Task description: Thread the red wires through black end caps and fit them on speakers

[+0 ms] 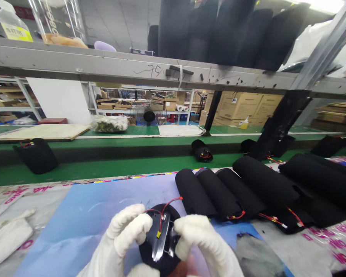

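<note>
Partly curled grip: left hand (129,229), right hand (196,235) holding black cylinder (150,251).

The person's white-gloved left hand (126,229) curves inward, its fingers bent; the white-gloved right hand (200,235) faces it, also curled, knuckles uppermost. Both reach up from the lower edge of view, apart from each other.

A cylinder (148,251) sits between the left grip (129,227) and right grip (194,234), over a sheet (95,215). A row of rolls (219,196) lies to its right; a glove (10,239) lies far left. Behind them runs a belt (109,165), beneath a shelf (103,63), with a fan (149,115) beyond.
</note>
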{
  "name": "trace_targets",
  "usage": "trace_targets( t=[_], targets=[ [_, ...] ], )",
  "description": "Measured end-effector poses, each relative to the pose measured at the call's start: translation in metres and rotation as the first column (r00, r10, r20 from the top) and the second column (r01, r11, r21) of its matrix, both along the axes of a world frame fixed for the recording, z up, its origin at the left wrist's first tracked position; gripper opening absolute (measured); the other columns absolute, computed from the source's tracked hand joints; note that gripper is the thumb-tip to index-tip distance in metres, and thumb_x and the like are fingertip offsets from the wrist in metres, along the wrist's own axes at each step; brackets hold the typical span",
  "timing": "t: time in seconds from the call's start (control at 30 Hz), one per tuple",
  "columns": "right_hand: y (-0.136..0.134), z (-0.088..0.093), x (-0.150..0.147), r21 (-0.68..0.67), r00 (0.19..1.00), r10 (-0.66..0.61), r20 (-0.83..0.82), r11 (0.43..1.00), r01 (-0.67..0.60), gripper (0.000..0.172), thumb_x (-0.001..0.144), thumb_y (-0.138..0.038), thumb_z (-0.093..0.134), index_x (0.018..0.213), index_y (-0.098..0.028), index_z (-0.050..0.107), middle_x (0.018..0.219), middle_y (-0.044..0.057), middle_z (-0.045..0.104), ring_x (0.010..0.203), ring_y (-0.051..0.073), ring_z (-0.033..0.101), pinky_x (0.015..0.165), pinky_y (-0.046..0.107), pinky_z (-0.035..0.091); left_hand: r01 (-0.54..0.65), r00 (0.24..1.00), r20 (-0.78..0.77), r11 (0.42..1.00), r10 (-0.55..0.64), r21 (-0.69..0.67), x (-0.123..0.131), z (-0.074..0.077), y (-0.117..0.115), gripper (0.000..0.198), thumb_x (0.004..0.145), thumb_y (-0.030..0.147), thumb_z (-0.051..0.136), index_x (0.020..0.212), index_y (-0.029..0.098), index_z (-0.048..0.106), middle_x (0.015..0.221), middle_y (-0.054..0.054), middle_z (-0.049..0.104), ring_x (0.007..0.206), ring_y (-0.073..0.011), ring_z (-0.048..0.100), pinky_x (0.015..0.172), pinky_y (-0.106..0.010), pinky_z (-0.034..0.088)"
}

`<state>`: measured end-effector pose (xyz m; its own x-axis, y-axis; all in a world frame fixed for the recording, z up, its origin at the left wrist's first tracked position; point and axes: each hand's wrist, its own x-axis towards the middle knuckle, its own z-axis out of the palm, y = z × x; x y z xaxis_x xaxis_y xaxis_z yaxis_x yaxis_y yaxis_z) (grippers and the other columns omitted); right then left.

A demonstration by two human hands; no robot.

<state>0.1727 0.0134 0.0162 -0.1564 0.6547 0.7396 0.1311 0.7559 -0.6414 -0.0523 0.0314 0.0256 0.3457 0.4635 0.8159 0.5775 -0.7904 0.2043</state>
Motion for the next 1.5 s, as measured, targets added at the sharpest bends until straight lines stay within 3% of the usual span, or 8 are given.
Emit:
trace_targets(
  t=[0.13, 0.37, 0.63, 0.83, 0.97, 1.2, 1.3, 1.5],
  targets=[
    [0.016, 0.000, 0.015, -0.378, 0.988, -0.050, -0.145, 0.926, -0.008, 0.020, 0.096, -0.041, 0.061, 0.107, -0.027, 0.070, 0.083, 0.003, 0.069, 0.061, 0.015, 0.068, 0.059, 0.026, 0.058, -0.122, 0.991, 0.058, 0.992, 0.123, -0.027, -0.009, -0.014, -0.014, 0.044, 0.082, 0.042, 0.075, 0.122, 0.032, 0.060, 0.114, -0.007, 0.066, 0.113, -0.0254, 0.067, 0.098, -0.038, 0.056],
    [0.033, 0.009, 0.010, -0.564, 0.996, -0.068, 0.055, 0.822, 0.087, 0.032, 0.088, -0.046, 0.065, 0.105, -0.018, 0.070, 0.065, -0.002, 0.060, 0.053, 0.012, 0.052, 0.051, 0.025, 0.046, -0.019, 0.979, 0.191, 0.968, 0.069, -0.250, -0.003, -0.041, -0.015, 0.071, 0.077, 0.056, 0.074, 0.139, 0.030, 0.049, 0.140, -0.016, 0.055, 0.126, -0.0340, 0.060, 0.091, -0.041, 0.060],
    [0.040, 0.025, -0.013, -0.030, 0.731, -0.358, 0.581, 0.888, 0.458, 0.016, 0.079, -0.017, 0.051, 0.065, -0.022, 0.045, 0.052, -0.006, 0.043, 0.046, 0.011, 0.040, 0.052, 0.026, 0.030, 0.051, 0.966, 0.254, 0.924, 0.050, -0.378, 0.004, -0.065, -0.007, 0.092, 0.072, 0.054, 0.080, 0.148, 0.029, 0.035, 0.130, -0.014, 0.064, 0.110, -0.0320, 0.070, 0.097, -0.048, 0.057],
    [0.029, 0.035, -0.004, -0.376, 0.864, -0.071, 0.499, 0.880, 0.289, 0.020, 0.095, -0.038, 0.054, 0.090, -0.023, 0.067, 0.061, -0.004, 0.060, 0.052, 0.012, 0.051, 0.052, 0.024, 0.038, -0.093, 0.904, 0.354, 0.918, 0.240, -0.386, 0.016, -0.070, -0.012, 0.095, 0.074, 0.071, 0.068, 0.149, 0.025, 0.033, 0.143, -0.017, 0.051, 0.123, -0.0335, 0.061, 0.094, -0.046, 0.058],
    [0.020, 0.044, 0.002, -0.406, 0.879, 0.014, 0.477, 0.890, 0.206, 0.023, 0.095, -0.046, 0.057, 0.100, -0.027, 0.069, 0.069, -0.004, 0.064, 0.059, 0.013, 0.054, 0.055, 0.023, 0.041, -0.188, 0.918, 0.305, 0.955, 0.254, -0.230, 0.016, -0.066, -0.014, 0.062, 0.077, 0.063, 0.070, 0.124, 0.025, 0.056, 0.138, -0.014, 0.051, 0.125, -0.0314, 0.059, 0.092, -0.043, 0.059],
    [0.009, 0.040, 0.010, 0.047, 0.847, -0.272, 0.456, 0.958, 0.283, 0.020, 0.095, -0.038, 0.062, 0.107, -0.022, 0.060, 0.085, 0.002, 0.064, 0.075, 0.018, 0.062, 0.072, 0.031, 0.049, -0.137, 0.986, 0.080, 0.987, 0.144, -0.083, 0.013, -0.041, -0.005, 0.044, 0.080, 0.068, 0.062, 0.074, 0.024, 0.062, 0.122, -0.009, 0.052, 0.116, -0.0268, 0.058, 0.101, -0.047, 0.050],
    [0.008, 0.028, 0.006, 0.247, 0.893, -0.174, 0.416, 0.966, 0.073, 0.018, 0.100, -0.041, 0.056, 0.105, -0.023, 0.058, 0.085, 0.002, 0.064, 0.077, 0.017, 0.060, 0.071, 0.032, 0.044, -0.069, 0.988, 0.131, 0.993, 0.082, -0.100, 0.017, -0.039, -0.002, 0.042, 0.088, 0.065, 0.051, 0.080, 0.025, 0.058, 0.116, -0.008, 0.053, 0.111, -0.0239, 0.059, 0.097, -0.043, 0.051],
    [0.022, -0.001, -0.014, 0.421, 0.915, -0.258, 0.311, 0.900, 0.111, 0.038, 0.102, -0.051, 0.045, 0.081, -0.024, 0.061, 0.064, -0.003, 0.059, 0.060, 0.015, 0.048, 0.061, 0.032, 0.024, 0.012, 0.913, 0.405, 0.992, 0.042, -0.129, 0.013, -0.060, 0.000, 0.039, 0.083, 0.059, 0.065, 0.104, 0.027, 0.061, 0.120, -0.007, 0.051, 0.106, -0.0198, 0.065, 0.092, -0.035, 0.055]
  ],
)
